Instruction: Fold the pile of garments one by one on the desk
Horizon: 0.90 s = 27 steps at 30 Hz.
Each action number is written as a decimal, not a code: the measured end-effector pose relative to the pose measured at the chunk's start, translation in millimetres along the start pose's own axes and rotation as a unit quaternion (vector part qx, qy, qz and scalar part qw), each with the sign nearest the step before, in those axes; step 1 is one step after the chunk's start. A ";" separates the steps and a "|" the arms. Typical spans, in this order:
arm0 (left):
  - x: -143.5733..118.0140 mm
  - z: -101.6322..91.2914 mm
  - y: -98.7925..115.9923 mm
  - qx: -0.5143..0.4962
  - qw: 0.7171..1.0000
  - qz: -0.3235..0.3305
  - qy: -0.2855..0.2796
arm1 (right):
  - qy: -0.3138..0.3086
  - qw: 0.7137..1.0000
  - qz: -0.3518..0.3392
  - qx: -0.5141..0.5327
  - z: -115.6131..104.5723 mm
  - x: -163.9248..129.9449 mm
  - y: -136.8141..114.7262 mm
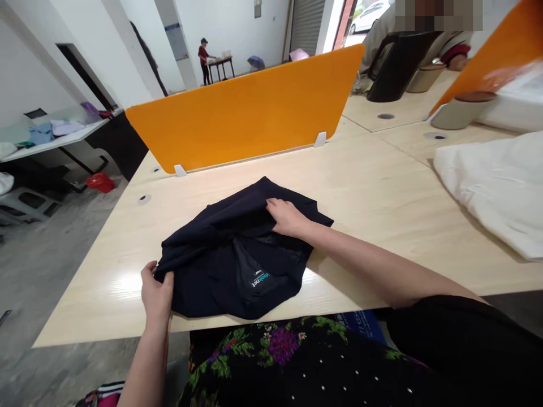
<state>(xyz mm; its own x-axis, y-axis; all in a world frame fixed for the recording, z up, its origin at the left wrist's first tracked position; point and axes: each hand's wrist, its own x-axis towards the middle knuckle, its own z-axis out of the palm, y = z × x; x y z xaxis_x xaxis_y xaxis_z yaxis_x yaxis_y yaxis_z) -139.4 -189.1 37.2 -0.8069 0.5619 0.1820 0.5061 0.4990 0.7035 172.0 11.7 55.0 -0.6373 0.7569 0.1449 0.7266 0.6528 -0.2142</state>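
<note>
**On the desk edge: two hands on a dark garment**

Nearest me, I see a floral-print lap pressed up to the pale wooden desk [382, 186]. My left hand [156, 294] has its grip closed on the near-left corner of the navy garment [229, 254], thumb on top, fingers tucked under the fabric. Moving up, the garment lies bunched and partly folded on the desk's near half, a small printed logo [259, 279] facing up close to the front edge. My right hand [286, 217] sits on the far side of the cloth, fingers curled and pinching a fold. Off to the right, well apart, a white folded cloth [496, 186] rests on the desk. Beyond all that stands an orange divider panel [246, 113], and far back a person [204, 59] stands at a small table.
</note>
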 end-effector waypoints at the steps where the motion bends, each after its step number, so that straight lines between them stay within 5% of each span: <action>1: -2.5 -0.2 -0.2 0.030 0.999 0.014 -0.016 | -0.022 1.000 -0.019 0.010 2.0 3.2 -6.3; 3: -4.0 -0.8 -2.7 0.064 0.997 0.016 -0.028 | -0.047 0.994 -0.037 0.089 1.6 10.5 -15.1; 5: -0.9 -1.7 -6.8 0.082 0.996 0.010 -0.020 | -0.006 0.969 -0.008 0.248 -8.7 24.2 -13.2; 9: 8.9 -2.4 -5.3 0.048 0.996 0.056 -0.054 | 0.223 0.816 0.056 0.531 -52.3 74.5 19.9; 11: 9.2 -2.0 1.7 0.034 0.993 0.082 -0.080 | 0.275 0.782 0.040 0.557 -68.2 95.8 37.1; 13: 5.1 -2.0 8.1 0.054 0.990 0.105 -0.074 | 0.274 0.805 0.038 0.525 -69.1 101.2 45.2; 15: -1.0 -2.8 10.8 0.085 0.981 0.167 -0.044 | 0.236 0.860 0.046 0.450 -53.7 87.3 42.7; 18: -4.7 -2.2 10.6 0.124 0.943 0.309 -0.015 | 0.101 0.956 0.017 0.275 -14.4 41.5 26.1; 20: 0.7 2.7 12.3 0.147 0.915 0.375 -0.026 | 0.018 0.989 -0.022 0.145 8.2 9.6 14.0; 23: 17.6 16.8 20.8 0.175 0.894 0.406 -0.069 | 0.007 0.999 -0.003 0.039 20.0 -16.9 8.9; 27: 33.9 26.8 35.1 0.150 0.941 0.300 -0.045 | 0.126 0.970 0.174 0.110 -4.9 -12.3 43.8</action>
<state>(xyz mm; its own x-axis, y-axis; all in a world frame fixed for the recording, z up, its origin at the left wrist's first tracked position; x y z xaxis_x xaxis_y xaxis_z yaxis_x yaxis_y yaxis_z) -140.8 -134.9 49.6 -0.3261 0.8484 0.4169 0.9367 0.2305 0.2637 212.9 31.1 48.5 -0.2597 0.9319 0.2534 0.7963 0.3551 -0.4897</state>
